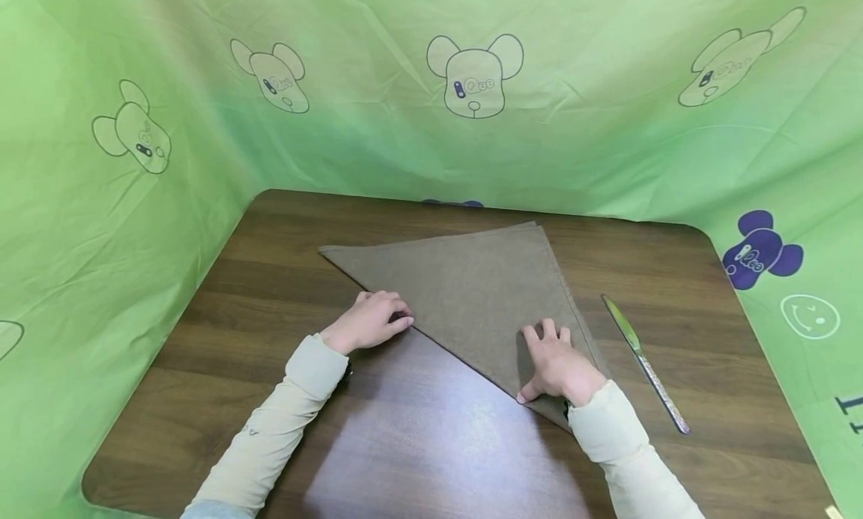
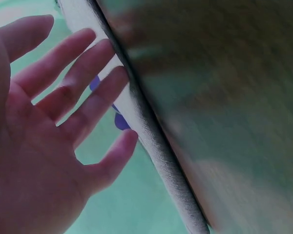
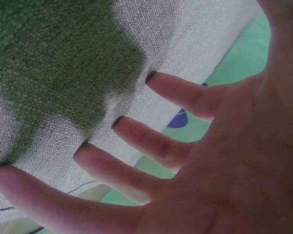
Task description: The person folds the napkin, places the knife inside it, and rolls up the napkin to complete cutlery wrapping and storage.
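Note:
A brown-grey cloth napkin [image 1: 465, 287], folded into a triangle, lies flat with its long folded edge toward me. My left hand [image 1: 369, 321] rests at that fold, left of its middle; in the left wrist view its extended fingers [image 2: 95, 100] touch the edge. Near the right corner, my right hand [image 1: 558, 363] presses the cloth with spread fingers. Its thumb reaches the fold. The right wrist view shows fingertips [image 3: 158, 80] set down on the woven fabric [image 3: 53, 63], with no cloth pinched between them. My right wrist hides part of that corner.
A table knife [image 1: 649, 369] with a patterned handle lies to the right of the napkin, blade pointing away from me. The dark wooden table [image 1: 270, 279] has rounded corners. Green printed curtains [image 1: 377, 129] enclose it at the back and both sides.

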`<state>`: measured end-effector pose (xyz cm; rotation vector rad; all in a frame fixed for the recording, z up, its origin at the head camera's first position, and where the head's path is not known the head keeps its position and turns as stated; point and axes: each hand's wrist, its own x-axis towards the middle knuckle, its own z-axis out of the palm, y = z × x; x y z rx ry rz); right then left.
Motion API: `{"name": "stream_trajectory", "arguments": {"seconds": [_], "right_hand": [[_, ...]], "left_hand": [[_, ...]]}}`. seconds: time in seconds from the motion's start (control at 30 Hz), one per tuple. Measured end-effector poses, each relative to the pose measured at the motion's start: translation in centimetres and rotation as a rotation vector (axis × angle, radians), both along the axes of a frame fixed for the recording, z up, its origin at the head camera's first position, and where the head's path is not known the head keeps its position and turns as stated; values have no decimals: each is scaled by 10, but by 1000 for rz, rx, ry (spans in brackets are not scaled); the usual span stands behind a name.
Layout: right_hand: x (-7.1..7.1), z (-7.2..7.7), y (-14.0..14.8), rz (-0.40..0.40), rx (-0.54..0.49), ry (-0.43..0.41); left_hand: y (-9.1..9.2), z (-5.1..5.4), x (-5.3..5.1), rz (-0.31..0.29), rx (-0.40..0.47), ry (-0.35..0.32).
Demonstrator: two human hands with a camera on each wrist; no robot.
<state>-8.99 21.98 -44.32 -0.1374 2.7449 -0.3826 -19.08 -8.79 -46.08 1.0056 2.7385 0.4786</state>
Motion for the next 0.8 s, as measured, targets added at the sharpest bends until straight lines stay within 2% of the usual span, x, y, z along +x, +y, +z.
{"name": "stream_trajectory", "arguments": {"seconds": [0.17, 0.3, 0.53, 0.8], "right_hand": [[4, -1, 0, 2, -5, -3], [6, -1, 0, 5, -15, 11], [8, 0, 1, 8, -14, 20], [7, 0, 2, 12, -15, 28]], "left_hand": [[-5, -2, -3, -5, 25, 61], [-9, -2, -7, 24, -7, 115], [-19, -3, -13, 178, -87, 186], [-22, -5, -22, 298, -116, 152]]}}
